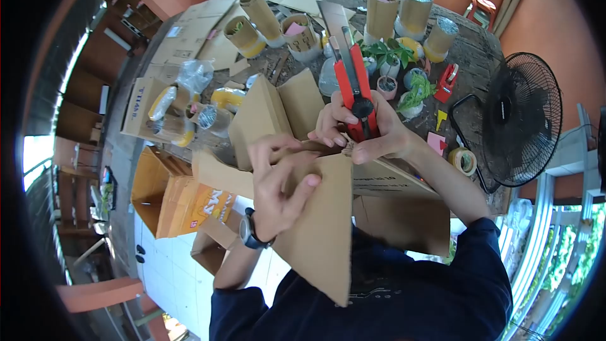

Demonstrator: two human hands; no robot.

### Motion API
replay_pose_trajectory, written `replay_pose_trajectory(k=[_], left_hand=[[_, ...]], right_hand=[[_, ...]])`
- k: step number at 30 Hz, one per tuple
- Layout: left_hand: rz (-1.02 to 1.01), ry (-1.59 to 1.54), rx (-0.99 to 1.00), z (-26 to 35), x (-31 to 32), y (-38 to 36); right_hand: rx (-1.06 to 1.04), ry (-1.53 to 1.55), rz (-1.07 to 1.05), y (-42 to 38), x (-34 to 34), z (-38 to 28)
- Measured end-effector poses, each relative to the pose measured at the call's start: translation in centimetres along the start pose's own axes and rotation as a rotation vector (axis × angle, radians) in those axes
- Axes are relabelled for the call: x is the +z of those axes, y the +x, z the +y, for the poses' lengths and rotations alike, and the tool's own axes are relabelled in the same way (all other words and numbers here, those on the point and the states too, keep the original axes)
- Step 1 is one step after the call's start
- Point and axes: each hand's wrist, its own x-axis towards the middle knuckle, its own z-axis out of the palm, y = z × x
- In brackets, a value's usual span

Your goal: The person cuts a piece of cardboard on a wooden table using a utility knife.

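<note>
My right hand [369, 132] grips a red and black utility knife [353, 85], its handle pointing up and away, its tip down at the top edge of a brown cardboard piece [322, 233]. My left hand [278, 183], with a dark watch on the wrist, clasps that cardboard from the left, fingers curled over its edge. The cardboard rests against my dark blue shirt. An open cardboard box [278, 110] stands just behind my hands.
A wooden table [470, 44] holds cardboard tubes [382, 9], small potted plants [394, 63], a red tape dispenser [448, 82], tape rolls [464, 161] and flat cardboard sheets [189, 31]. A black fan [524, 120] stands at right. Open boxes [183, 202] lie on the floor at left.
</note>
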Motion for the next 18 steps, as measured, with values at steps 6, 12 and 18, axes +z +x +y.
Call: replay_pose_trajectory(k=[6,12,18], left_hand=[[-0.330,-0.646,-0.177,-2.3,-0.5,2.1],[-0.268,-0.768,-0.001,-4.5,1.0,2.9],[-0.297,-0.693,0.002,-5.6,0.8,3.1]], right_hand=[[-0.013,-0.100,-0.032,1.1,-0.2,0.9],[0.143,-0.576,0.352,0.5,1.9,-3.4],[0.278,-1.338,0.232,-1.5,5.8,-12.6]])
